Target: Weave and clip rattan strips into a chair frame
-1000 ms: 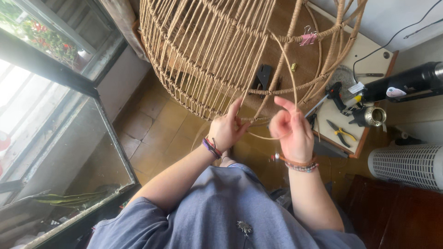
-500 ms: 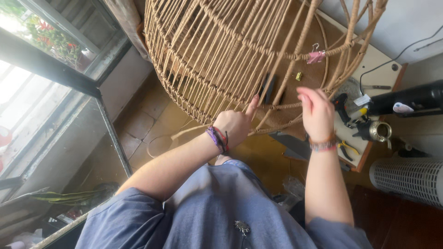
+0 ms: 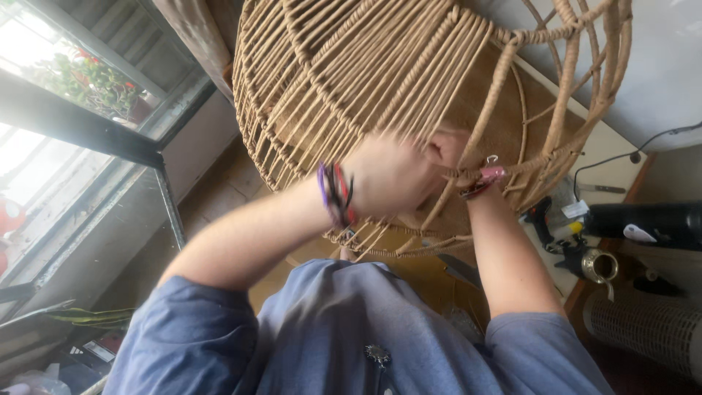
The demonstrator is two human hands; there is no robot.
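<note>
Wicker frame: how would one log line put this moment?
left hand: on wicker frame strands | right hand: behind strands, mostly hidden | image: blurred | nearby: metal cup

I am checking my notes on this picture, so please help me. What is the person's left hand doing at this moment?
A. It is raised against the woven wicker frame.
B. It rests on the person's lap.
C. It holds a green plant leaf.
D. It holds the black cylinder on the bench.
A: the left hand, with bands at its wrist, is up against the strands of the wicker frame; motion blur hides its exact grip.
</note>
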